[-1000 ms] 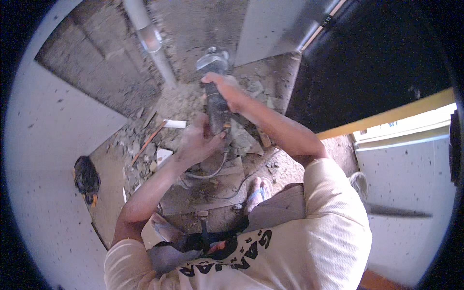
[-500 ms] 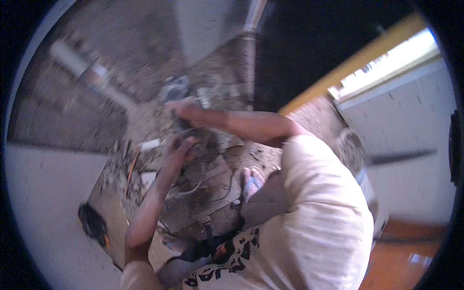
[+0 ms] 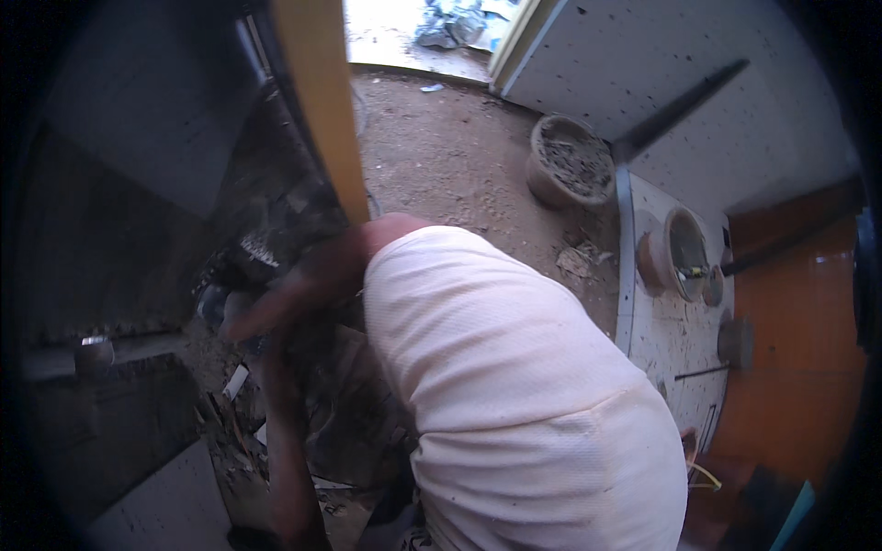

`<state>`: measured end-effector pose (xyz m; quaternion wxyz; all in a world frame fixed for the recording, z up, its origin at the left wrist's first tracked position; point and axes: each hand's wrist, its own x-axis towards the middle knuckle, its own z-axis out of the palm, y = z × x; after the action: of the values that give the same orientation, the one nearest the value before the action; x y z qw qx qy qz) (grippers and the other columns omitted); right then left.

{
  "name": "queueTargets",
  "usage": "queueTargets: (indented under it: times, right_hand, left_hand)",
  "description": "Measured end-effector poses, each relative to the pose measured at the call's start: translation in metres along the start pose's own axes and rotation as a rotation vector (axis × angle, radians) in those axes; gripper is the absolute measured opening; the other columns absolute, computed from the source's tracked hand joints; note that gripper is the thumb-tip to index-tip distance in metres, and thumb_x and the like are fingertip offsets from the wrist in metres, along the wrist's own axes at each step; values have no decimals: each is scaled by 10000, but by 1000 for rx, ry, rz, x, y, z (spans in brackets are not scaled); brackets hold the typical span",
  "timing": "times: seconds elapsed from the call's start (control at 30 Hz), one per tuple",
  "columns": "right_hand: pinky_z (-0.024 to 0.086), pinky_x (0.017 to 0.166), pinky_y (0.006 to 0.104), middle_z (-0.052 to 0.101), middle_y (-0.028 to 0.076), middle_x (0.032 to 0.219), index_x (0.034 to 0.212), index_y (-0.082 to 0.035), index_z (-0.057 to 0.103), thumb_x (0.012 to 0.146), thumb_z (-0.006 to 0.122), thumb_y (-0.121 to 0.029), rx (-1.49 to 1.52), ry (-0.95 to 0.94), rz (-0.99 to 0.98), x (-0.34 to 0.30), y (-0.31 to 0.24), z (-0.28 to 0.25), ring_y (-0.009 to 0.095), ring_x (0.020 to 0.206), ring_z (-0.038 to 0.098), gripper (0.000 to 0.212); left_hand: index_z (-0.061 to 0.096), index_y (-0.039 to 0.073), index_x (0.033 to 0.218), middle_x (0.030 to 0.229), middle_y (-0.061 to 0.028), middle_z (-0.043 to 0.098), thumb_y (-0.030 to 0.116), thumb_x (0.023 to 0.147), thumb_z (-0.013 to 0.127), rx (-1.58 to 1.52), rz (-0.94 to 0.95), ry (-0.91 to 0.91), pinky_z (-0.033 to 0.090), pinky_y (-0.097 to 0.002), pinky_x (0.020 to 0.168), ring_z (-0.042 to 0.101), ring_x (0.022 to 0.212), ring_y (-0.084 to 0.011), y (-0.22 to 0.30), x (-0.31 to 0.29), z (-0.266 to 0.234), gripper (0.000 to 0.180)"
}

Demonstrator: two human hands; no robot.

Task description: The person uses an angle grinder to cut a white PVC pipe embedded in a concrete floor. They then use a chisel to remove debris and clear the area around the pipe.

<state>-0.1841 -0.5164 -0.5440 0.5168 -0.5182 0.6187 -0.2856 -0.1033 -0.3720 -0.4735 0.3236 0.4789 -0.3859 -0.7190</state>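
Observation:
My right hand (image 3: 253, 317) reaches left across the dark work area. It looks closed on a grey-blue tool (image 3: 212, 301), whose rounded end shows beyond the fingers; shadow and blur hide its exact kind. My left forearm (image 3: 288, 459) rises from the lower edge, and its hand ends close below the right one. Its fingers are lost in the dark, so I cannot tell their hold. Around both hands lies broken rubble, with a small white piece (image 3: 235, 382) to their left.
A yellow door frame (image 3: 322, 110) stands just beyond my right arm. Farther right are a tub of rubble (image 3: 574, 163) on the dirt floor, a second bucket (image 3: 687, 253) and an orange-brown door (image 3: 795, 321). A pipe (image 3: 138, 353) runs along the wall at left.
The view has swung right, showing more of the doorway and the buckets. Both hands now appear farther left and in deeper shadow. My right hand stays at the tool.

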Motion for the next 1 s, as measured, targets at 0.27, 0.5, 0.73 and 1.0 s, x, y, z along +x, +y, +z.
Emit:
queueTargets:
  times: [0.27, 0.5, 0.73, 1.0]
  right_hand:
    - [485, 776, 389, 671, 82, 948, 1001, -108, 704, 849, 648, -329, -63, 22, -32, -10, 6, 0, 223, 897, 636, 274]
    - [507, 707, 388, 690, 90, 870, 939, -106, 728, 811, 695, -332, -119, 8, -12, -37, 19, -14, 228, 839, 666, 261]
    - [522, 667, 360, 694, 113, 815, 872, -49, 723, 723, 753, -284, -140, -48, 97, -23, 7, -16, 225, 768, 679, 281]
    - [538, 801, 433, 683, 234, 921, 945, 58, 648, 582, 816, -326, -382, 418, -46, 31, 21, -39, 361, 883, 682, 554]
  left_hand:
    - [580, 3, 1273, 1228, -97, 619, 112, 882, 604, 780, 498, -126, 450, -358, 953, 571, 1125, -234, -34, 24, -54, 407]
    - [610, 28, 1247, 1209, -150, 629, -34, 821, 560, 691, 472, -216, 416, -367, 1017, 558, 1177, -285, -55, 46, -48, 433]
    - [653, 84, 1170, 1098, -19, 656, 177, 848, 692, 376, 421, -123, 498, -364, 838, 632, 918, -181, -54, 53, -58, 337]
    - [594, 47, 1192, 969, -38, 640, 306, 798, 799, 164, -111, -85, 487, -258, 674, 585, 794, -118, -11, 78, -74, 514]
